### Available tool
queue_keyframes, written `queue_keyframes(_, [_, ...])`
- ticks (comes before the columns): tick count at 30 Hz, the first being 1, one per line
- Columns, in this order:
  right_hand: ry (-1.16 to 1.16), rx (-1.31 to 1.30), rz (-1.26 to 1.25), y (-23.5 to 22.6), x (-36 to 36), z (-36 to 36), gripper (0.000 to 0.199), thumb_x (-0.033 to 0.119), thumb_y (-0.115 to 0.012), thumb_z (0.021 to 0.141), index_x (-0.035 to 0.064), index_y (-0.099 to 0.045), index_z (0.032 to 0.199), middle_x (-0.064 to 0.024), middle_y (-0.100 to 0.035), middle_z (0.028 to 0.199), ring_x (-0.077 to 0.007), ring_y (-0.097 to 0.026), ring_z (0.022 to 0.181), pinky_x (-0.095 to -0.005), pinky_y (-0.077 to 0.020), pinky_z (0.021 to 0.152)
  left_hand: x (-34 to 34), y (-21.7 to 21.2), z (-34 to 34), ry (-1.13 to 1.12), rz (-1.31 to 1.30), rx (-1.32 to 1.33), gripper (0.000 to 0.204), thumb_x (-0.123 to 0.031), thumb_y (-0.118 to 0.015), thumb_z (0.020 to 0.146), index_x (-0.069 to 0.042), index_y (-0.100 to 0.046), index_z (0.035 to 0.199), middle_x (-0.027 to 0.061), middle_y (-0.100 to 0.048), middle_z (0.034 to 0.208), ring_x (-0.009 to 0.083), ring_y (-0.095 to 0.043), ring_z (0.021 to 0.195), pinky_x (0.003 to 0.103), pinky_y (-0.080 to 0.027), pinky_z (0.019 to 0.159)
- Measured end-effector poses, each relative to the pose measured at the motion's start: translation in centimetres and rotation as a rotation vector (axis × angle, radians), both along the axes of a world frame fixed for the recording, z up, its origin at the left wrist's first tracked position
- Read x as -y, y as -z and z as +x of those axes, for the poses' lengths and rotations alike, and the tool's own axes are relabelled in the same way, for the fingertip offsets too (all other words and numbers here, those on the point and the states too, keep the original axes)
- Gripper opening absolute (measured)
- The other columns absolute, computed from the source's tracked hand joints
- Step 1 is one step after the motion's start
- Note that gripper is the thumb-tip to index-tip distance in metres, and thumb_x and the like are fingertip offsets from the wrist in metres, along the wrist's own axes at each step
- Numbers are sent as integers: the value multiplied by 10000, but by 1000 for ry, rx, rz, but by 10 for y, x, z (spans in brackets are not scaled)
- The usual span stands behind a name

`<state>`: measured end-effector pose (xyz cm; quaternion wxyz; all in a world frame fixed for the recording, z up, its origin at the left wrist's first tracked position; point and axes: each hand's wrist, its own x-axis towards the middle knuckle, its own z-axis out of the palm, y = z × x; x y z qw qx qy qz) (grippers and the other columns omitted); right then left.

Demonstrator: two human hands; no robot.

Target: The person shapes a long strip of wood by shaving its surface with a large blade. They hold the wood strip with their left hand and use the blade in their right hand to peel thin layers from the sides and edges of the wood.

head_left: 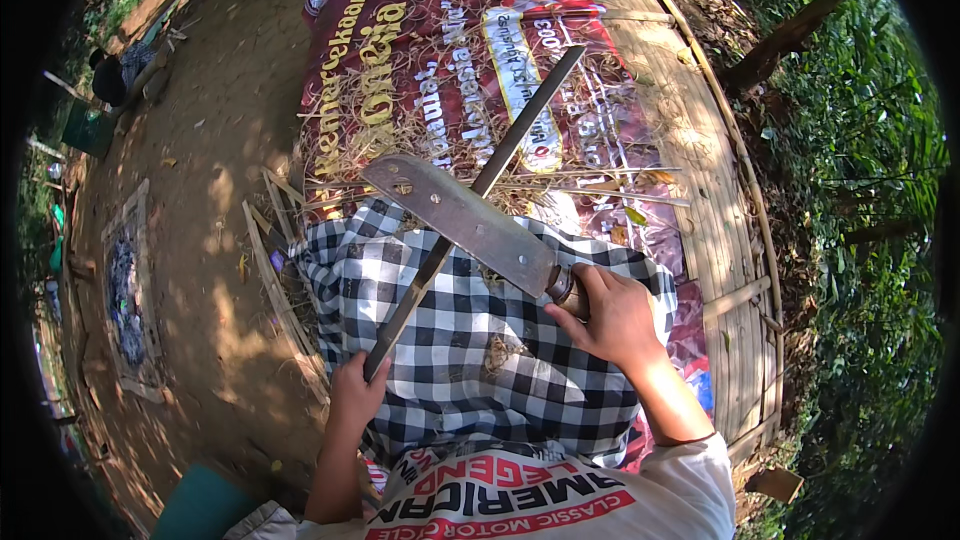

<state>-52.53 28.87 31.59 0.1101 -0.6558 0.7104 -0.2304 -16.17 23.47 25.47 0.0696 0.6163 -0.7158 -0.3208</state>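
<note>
My right hand (610, 315) is wrapped round the handle of a broad machete (480, 238), whose wide grey blade points to the upper left. A long, thin, dark strip (525, 125) slants up and away from my left hand (358, 392), which is closed round its near end. The blade lies across the strip at about its middle and hides part of it. I cannot tell what the strip is made of. Beneath both, a black and white checked cloth (450, 370) covers my lap.
Straw-like shavings lie over a red printed banner (400, 60) on a bamboo platform (735, 200). Split bamboo pieces (275, 280) lie to the left. Beyond them are bare earth (215, 240) and a wood-framed patch (145, 330). Green plants (870, 270) grow at right, near a slanting post (800, 25).
</note>
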Motion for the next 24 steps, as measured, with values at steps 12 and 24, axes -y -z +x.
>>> queue_keyframes(12, [72,-218,66,34,35,-57,502,446,-678,831,-7,-542,1002,-169,-627,763,-357,-639,692,-424,-506,612,-11,11,32,16,36,-17,317,-279,-626,880,38,-613,873,273,-607,708,461,-608,727,490,-470,599])
queue_keyframes(24, [-203,-196,-33,56,51,-24,518,554,-602,846,40,-537,837,-121,-595,656,-318,-608,544,-411,-469,497,0,19,43,67,230,-99,280,-241,-555,932,32,-620,927,207,-636,720,349,-639,670,407,-475,630])
